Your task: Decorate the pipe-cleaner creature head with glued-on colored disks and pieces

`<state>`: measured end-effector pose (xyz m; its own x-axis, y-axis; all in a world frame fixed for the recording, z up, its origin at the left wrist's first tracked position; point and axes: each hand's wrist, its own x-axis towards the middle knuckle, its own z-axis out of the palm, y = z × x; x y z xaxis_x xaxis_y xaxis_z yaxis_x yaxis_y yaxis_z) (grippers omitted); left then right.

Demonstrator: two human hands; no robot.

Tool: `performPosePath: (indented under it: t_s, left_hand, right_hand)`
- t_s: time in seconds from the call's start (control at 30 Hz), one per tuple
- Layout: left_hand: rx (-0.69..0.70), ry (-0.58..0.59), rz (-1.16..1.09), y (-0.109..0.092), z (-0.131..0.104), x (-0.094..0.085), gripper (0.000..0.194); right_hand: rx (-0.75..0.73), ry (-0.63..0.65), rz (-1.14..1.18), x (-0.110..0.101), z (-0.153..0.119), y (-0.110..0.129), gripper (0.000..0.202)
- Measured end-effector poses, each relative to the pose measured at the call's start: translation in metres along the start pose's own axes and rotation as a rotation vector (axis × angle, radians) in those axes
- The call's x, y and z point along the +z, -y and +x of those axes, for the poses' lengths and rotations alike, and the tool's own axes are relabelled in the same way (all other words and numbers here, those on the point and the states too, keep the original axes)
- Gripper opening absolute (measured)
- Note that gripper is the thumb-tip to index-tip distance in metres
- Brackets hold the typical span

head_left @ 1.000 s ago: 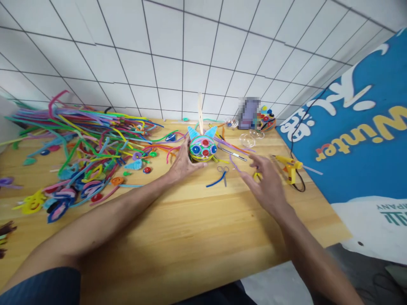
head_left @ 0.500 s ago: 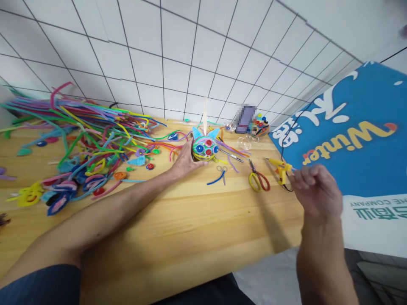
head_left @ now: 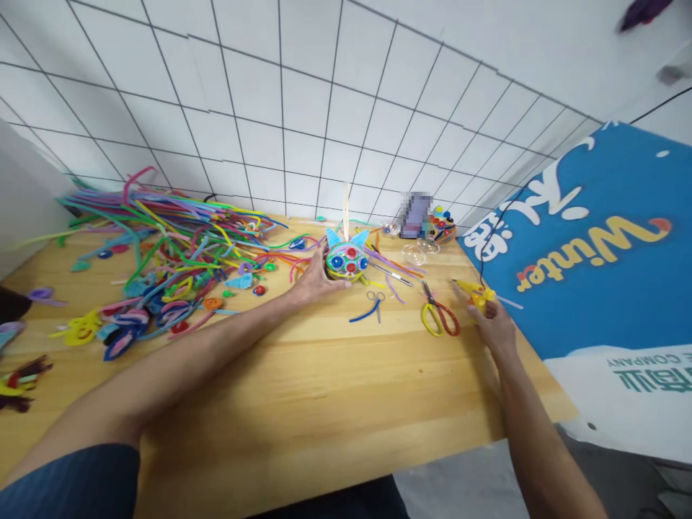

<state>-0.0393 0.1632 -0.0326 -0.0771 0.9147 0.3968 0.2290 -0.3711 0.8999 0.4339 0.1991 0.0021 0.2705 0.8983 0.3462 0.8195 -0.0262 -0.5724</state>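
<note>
My left hand (head_left: 313, 281) curls round the side of a ball-shaped pipe-cleaner craft (head_left: 346, 263) with light blue pointed ears and red and blue round spots. A pale stick (head_left: 347, 205) stands up behind or out of it; I cannot tell which. At the right, my right hand (head_left: 496, 323) is closed round the handle of a yellow hot glue gun (head_left: 476, 291), whose nozzle points left. A glue stick (head_left: 509, 302) juts from its back. Between the hands lie scissors with yellow and red handles (head_left: 440, 317), small scissors (head_left: 377, 299) and a blue pipe cleaner (head_left: 365, 312).
Bundled pipe cleaners (head_left: 178, 213) and finished coil shapes (head_left: 127, 328) cover the table's left side. Near the wall are a phone (head_left: 415, 215), clear plastic domes (head_left: 414, 254) and another colourful ball (head_left: 443, 225). A blue printed board (head_left: 573, 245) borders the table's right; a black cord (head_left: 483, 254) runs there.
My right hand has come down and forward and taken hold of the glue gun. My left hand stays on the pipe-cleaner ball. The view has shifted slightly.
</note>
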Motion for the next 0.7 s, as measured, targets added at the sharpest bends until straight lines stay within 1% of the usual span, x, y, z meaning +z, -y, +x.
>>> performPosePath:
  t_s: [0.1, 0.17, 0.27, 0.33, 0.4, 0.43, 0.5, 0.53, 0.6, 0.67, 0.7]
  left_hand:
    - [-0.019, 0.000, 0.056, -0.001, 0.002, 0.000, 0.121]
    - [0.001, -0.002, 0.117, -0.004, 0.004, 0.000, 0.112]
    - [0.014, -0.015, 0.216, -0.007, 0.005, 0.001, 0.098]
    - [-0.005, -0.019, 0.244, -0.008, 0.003, 0.003, 0.096]
    - [-0.017, -0.019, 0.256, -0.009, 0.000, 0.005, 0.101]
    - [-0.015, -0.013, 0.264, -0.010, -0.001, 0.005, 0.104]
    - [-0.012, -0.004, 0.282, -0.011, -0.003, 0.006, 0.105]
    - [-0.012, -0.002, 0.287, -0.012, -0.004, 0.005, 0.105]
    - [-0.014, 0.002, 0.291, -0.013, -0.005, 0.004, 0.103]
    - [0.002, 0.013, 0.284, -0.014, -0.005, 0.003, 0.101]
    - [0.019, 0.022, 0.281, -0.015, -0.005, 0.002, 0.100]
  right_hand:
    - [0.089, 0.033, -0.061, 0.005, 0.006, 0.002, 0.045]
    - [0.143, 0.083, -0.080, 0.006, 0.011, 0.005, 0.037]
    - [0.212, 0.116, -0.037, -0.001, 0.017, 0.015, 0.035]
    - [0.231, 0.090, 0.047, -0.011, 0.018, 0.029, 0.036]
    - [0.200, 0.093, 0.170, -0.025, 0.015, 0.051, 0.040]
    - [0.159, 0.112, 0.236, -0.032, 0.013, 0.066, 0.041]
    - [0.020, 0.205, 0.488, -0.044, 0.006, 0.101, 0.041]
    - [-0.038, 0.258, 0.523, -0.047, 0.001, 0.121, 0.039]
    - [-0.141, 0.319, 0.545, -0.048, -0.007, 0.160, 0.033]
    - [-0.225, 0.420, 0.566, -0.040, -0.015, 0.192, 0.027]
    - [-0.257, 0.478, 0.568, -0.034, -0.017, 0.204, 0.027]
